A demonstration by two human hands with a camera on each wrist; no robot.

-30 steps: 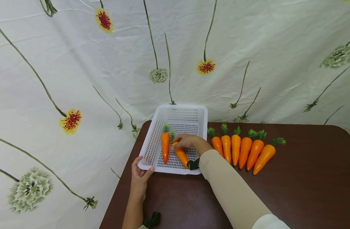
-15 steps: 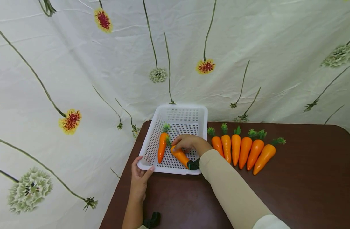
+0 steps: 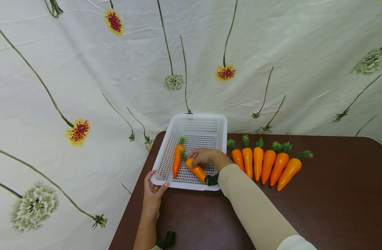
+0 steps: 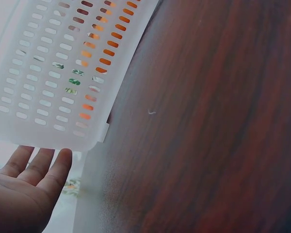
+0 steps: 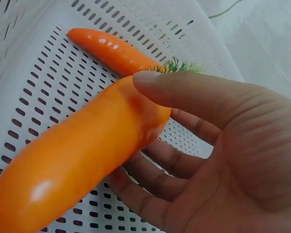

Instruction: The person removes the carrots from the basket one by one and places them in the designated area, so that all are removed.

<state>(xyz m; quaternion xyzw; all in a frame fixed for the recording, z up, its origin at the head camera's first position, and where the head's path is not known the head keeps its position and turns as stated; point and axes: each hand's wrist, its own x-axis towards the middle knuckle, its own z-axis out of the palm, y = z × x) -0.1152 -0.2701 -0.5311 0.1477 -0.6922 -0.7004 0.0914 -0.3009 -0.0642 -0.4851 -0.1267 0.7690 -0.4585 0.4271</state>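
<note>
In the head view my left hand [image 3: 152, 198] grips the near left corner of a white slotted plastic basket [image 3: 184, 186], thumb on the rim. The left wrist view shows the fingers [image 4: 53, 177] of that hand at the basket's corner. Inside the basket my right hand [image 3: 206, 155] holds an orange carrot [image 3: 196, 171] near its leafy top, the tip slanting toward me. The right wrist view has the thumb on top of this carrot [image 5: 82, 150] and the other fingers beneath. A second carrot [image 3: 177, 160] lies to its left on the basket floor.
Several more carrots [image 3: 268, 163] with green tops lie fanned in a row right of the basket, partly behind the right sleeve [image 3: 253, 205]. The brown table [image 3: 341, 173] extends to the right. A flower-patterned cloth [image 3: 194, 97] hangs behind.
The left carrot has shifted, its tip swinging left. The carrot in my right hand has moved slightly left at its leafy end. My left hand stays on the basket corner.
</note>
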